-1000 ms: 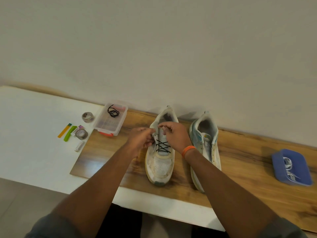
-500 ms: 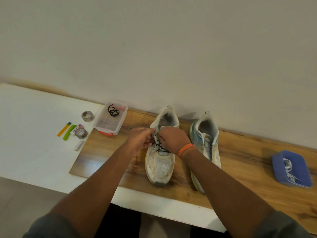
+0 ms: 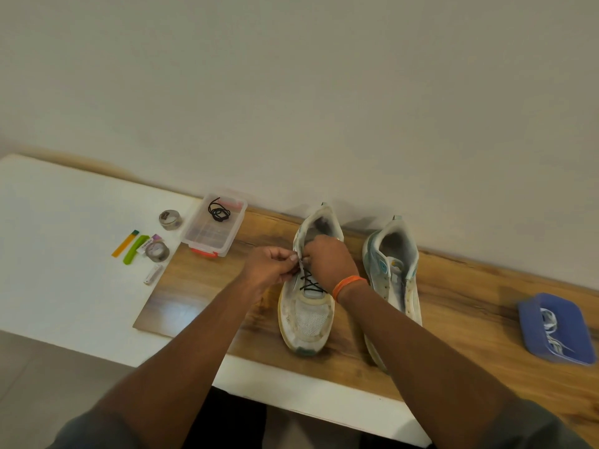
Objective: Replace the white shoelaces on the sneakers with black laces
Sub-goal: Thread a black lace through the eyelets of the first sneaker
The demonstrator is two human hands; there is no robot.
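Two worn white sneakers stand toe-toward-me on a wooden board [image 3: 453, 306]. The left sneaker [image 3: 306, 322] carries a black lace [image 3: 309, 281] crossed through its lower eyelets. My left hand [image 3: 270, 268] pinches the lace at the shoe's left eyelet edge. My right hand [image 3: 329, 259], with an orange wristband, is curled over the tongue and pinches the lace too; the lace ends are hidden under my fingers. The right sneaker [image 3: 393, 270] shows no lace. A second black lace [image 3: 218, 211] lies coiled in a clear plastic box [image 3: 212, 243]. White laces [image 3: 551, 325] lie in a blue tray [image 3: 531, 328].
On the white table [image 3: 64, 254] to the left lie two tape rolls [image 3: 170, 219], an orange strip [image 3: 124, 243], a green clip [image 3: 134, 249] and a small white stick [image 3: 153, 274]. A plain wall rises close behind the board.
My right hand has shifted left and slightly toward the heel, closing in on my left hand at the shoe's left eyelets. The view has tilted a little; the shoes stay put.
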